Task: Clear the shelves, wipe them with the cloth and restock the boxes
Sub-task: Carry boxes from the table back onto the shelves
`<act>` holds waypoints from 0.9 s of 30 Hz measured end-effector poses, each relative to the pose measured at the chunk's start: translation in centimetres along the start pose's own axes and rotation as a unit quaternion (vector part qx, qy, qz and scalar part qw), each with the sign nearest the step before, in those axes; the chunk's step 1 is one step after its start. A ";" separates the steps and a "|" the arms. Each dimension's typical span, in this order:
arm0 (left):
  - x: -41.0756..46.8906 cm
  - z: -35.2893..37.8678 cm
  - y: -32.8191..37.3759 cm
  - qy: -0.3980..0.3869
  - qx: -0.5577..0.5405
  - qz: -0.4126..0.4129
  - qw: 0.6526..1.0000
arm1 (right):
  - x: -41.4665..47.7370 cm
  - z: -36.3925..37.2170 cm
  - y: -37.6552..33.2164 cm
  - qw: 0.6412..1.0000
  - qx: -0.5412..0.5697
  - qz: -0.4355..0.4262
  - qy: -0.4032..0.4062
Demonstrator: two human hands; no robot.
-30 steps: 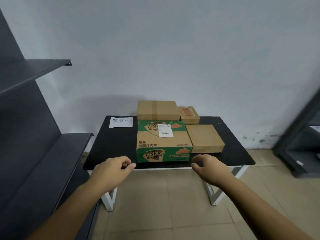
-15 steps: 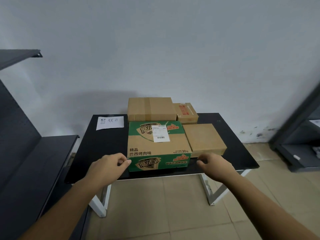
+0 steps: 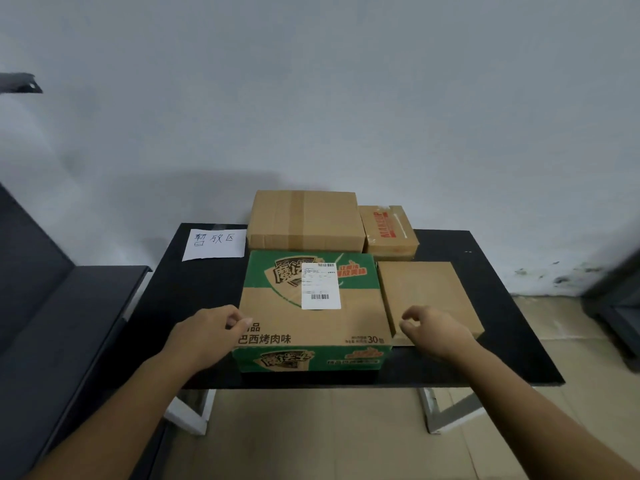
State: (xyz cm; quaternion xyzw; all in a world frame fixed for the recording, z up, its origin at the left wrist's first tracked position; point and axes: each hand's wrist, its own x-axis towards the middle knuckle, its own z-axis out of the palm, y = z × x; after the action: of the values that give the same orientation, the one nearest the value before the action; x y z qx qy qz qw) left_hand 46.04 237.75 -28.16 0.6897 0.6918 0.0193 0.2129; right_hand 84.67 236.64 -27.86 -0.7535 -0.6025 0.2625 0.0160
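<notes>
Green box (image 3: 311, 327): placed at the middle of the front edge of the black table (image 3: 194, 306), nearest the person, and judged to be the next thing lifted.
Writing on the green box: "巴西烤肉味" and "30" are read on the top near the front. The logo shows "魔法" and is partly covered by a white shipping label (image 3: 320, 285) with barcodes, whose small print is too fine to be read.
Plain taped box (image 3: 304, 216): set at the back edge, directly behind the green box.
Small box (image 3: 388, 226): set at the back edge, just right of the plain taped box. Red lettering is seen on its top but is not legible.
Flat box (image 3: 426, 292): laid along the right side of the green box, just beside it.
Paper sign (image 3: 214, 243): laid at the back left corner and handwritten "暂放区", a temporary holding area. The gathering of boxes on this table is explained by it.
Left hand (image 3: 207, 336): held at the left top edge of the green box, fingers loosely curled, nothing gripped. Contact cannot be told.
Right hand (image 3: 434, 329): held over the near left corner of the flat box, beside the green box's right side, fingers loosely curled, nothing gripped.
Hand placement: one hand is brought to each side, so a two-handed lift of the wide box is judged to be in preparation.
Shelf (image 3: 69, 323): seen left of the table. A second dark shelf unit (image 3: 616, 289) is seen beyond the right edge.
Cloth: not seen, so whether wiping is done cannot be settled.
</notes>
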 end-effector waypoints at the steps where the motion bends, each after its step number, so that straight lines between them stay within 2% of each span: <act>1: 0.7 0.2 -0.1 -0.002 0.002 -0.007 1.000 | 0.8 0.0 0.1 1.000 0.005 0.005 -0.011; 9: 7.1 2.1 -1.2 -0.023 -0.020 -0.044 0.999 | 7.3 0.8 -0.2 0.997 0.047 0.050 -0.030; 18: 14.3 6.1 -3.6 -0.065 -0.174 -0.103 0.977 | 12.0 3.9 -1.6 0.986 0.123 0.106 -0.047; 22: 15.9 8.0 -4.3 -0.094 -0.276 -0.142 0.946 | 13.2 5.2 -2.4 0.976 0.167 0.130 -0.049; 27: 16.7 9.8 -4.6 -0.133 -0.422 -0.183 0.878 | 14.8 7.1 -1.5 0.951 0.242 0.176 -0.077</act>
State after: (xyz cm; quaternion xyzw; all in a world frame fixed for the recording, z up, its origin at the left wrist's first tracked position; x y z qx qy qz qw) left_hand 45.57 251.04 -42.99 0.3913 0.6972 0.1787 0.5735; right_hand 82.36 248.50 -39.06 -0.7986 -0.3779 0.4564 0.1051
